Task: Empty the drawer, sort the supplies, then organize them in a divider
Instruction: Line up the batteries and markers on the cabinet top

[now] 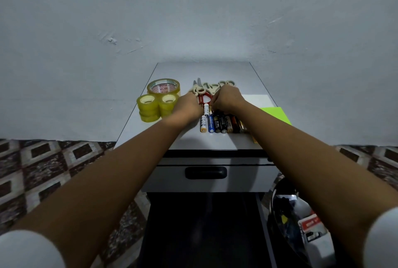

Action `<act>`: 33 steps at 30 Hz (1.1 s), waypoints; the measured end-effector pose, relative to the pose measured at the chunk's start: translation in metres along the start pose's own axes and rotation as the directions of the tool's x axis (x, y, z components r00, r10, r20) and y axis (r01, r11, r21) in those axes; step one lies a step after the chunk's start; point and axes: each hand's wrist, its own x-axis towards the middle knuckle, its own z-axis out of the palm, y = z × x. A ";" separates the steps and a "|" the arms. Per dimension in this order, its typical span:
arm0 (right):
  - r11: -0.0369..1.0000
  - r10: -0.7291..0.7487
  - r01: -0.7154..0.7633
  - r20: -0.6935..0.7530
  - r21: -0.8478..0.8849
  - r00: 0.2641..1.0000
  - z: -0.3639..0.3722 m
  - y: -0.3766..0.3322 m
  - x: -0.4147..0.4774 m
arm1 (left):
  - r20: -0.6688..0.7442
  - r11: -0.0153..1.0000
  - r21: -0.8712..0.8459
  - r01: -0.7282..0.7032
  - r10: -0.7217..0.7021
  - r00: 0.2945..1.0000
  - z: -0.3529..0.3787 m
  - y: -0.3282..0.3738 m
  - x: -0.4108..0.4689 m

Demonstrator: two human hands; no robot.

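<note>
Drawer (206,178) sits nearest. On the cabinet top (247,74) above, batteries (217,124) lie in a row, seemingly sorted by kind. Left hand (188,107) and right hand (226,100) curl over its far end, their grip hidden. Scissors (206,89) and tape rolls (148,106) lie grouped beyond.

1. The left forearm (107,171) and right forearm (301,149), both bare, stretch straight ahead and converge until the hands nearly meet.
2. The left hand (187,106) lies knuckles up, wrist level. Its fingers bend away beyond the knuckles, so any grip is hidden.
3. The right hand (226,98), just beside it and slightly farther out, curls its fingers downward towards the thumb. Whether they pinch anything is unclear.
4. Behind each grip, a white sleeve (28,250) covers the upper arm.
</note>
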 end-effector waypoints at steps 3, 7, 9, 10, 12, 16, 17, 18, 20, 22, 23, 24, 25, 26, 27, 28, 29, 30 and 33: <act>1.000 -0.014 0.014 -0.009 -0.006 1.000 0.000 -0.001 -0.001 | 0.005 1.000 0.004 0.000 0.000 1.000 0.000 -0.001 -0.001; 1.000 -0.016 0.016 -0.019 -0.007 1.000 0.001 0.001 -0.001 | 0.009 1.000 -0.002 0.006 -0.006 1.000 0.000 -0.002 0.000; 1.000 -0.017 0.017 -0.029 -0.011 0.999 0.000 0.002 -0.001 | 0.010 1.000 0.002 0.006 -0.006 1.000 0.000 -0.003 0.000; 1.000 -0.016 0.016 -0.033 -0.011 0.999 -0.001 0.003 -0.001 | 0.010 1.000 0.007 0.003 -0.003 1.000 0.001 -0.003 0.000; 1.000 -0.010 0.010 -0.040 -0.005 0.999 -0.001 0.003 -0.002 | 0.007 1.000 0.013 -0.008 0.008 1.000 0.001 -0.004 0.000; 0.999 0.010 -0.007 -0.065 0.041 0.998 -0.005 0.002 -0.006 | 0.002 1.000 0.017 -0.017 0.017 1.000 0.001 -0.003 -0.003; 0.998 0.010 -0.006 -0.075 0.056 0.997 -0.007 0.002 -0.008 | 0.000 1.000 0.020 -0.020 0.020 1.000 0.000 -0.002 -0.004; 0.998 0.005 0.001 -0.084 0.066 0.996 -0.010 0.001 -0.010 | -0.003 0.999 0.025 -0.021 0.021 1.000 -0.001 -0.001 -0.005; 0.997 -0.008 0.016 -0.097 0.080 0.995 -0.016 -0.002 -0.017 | -0.013 0.999 0.030 -0.024 0.024 1.000 -0.004 0.001 -0.008; 0.992 -0.012 0.024 -0.099 0.121 0.995 -0.023 -0.005 -0.028 | -0.022 0.999 0.036 -0.029 0.030 0.999 -0.006 0.003 -0.013; 0.988 -0.018 0.032 -0.098 0.148 0.995 -0.026 -0.006 -0.033 | -0.023 0.999 0.037 -0.033 0.034 0.999 -0.007 0.004 -0.015; 0.983 -0.023 0.040 -0.097 0.178 0.995 -0.030 -0.007 -0.040 | -0.025 0.999 0.035 -0.040 0.041 0.999 -0.008 0.005 -0.018; 0.977 -0.031 0.051 -0.097 0.208 0.995 -0.034 -0.008 -0.047 | -0.029 0.998 0.031 -0.050 0.051 0.998 -0.010 0.006 -0.023; 0.970 -0.036 0.058 -0.097 0.238 0.995 -0.037 -0.010 -0.055 | -0.038 0.998 0.027 -0.065 0.066 0.997 -0.012 0.007 -0.029; 0.962 -0.036 0.061 -0.096 0.267 0.995 -0.039 -0.010 -0.064 | -0.051 0.996 0.023 -0.082 0.083 0.995 -0.014 0.008 -0.036; 0.954 -0.037 0.063 -0.097 0.292 0.995 -0.042 -0.011 -0.073 | -0.065 0.995 0.019 -0.102 0.103 0.993 -0.017 0.009 -0.044; 0.949 -0.038 0.067 -0.098 0.310 0.994 -0.044 -0.011 -0.082 | -0.077 0.993 0.011 -0.121 0.122 0.990 -0.019 0.009 -0.051; 0.944 -0.041 0.072 -0.100 0.321 0.994 -0.045 -0.011 -0.091 | -0.082 0.990 -0.004 -0.139 0.138 0.987 -0.021 0.007 -0.061; 0.924 -0.044 0.073 -0.085 0.375 0.995 -0.046 -0.010 -0.123 | -0.083 0.982 -0.075 -0.174 0.168 0.982 -0.023 0.000 -0.091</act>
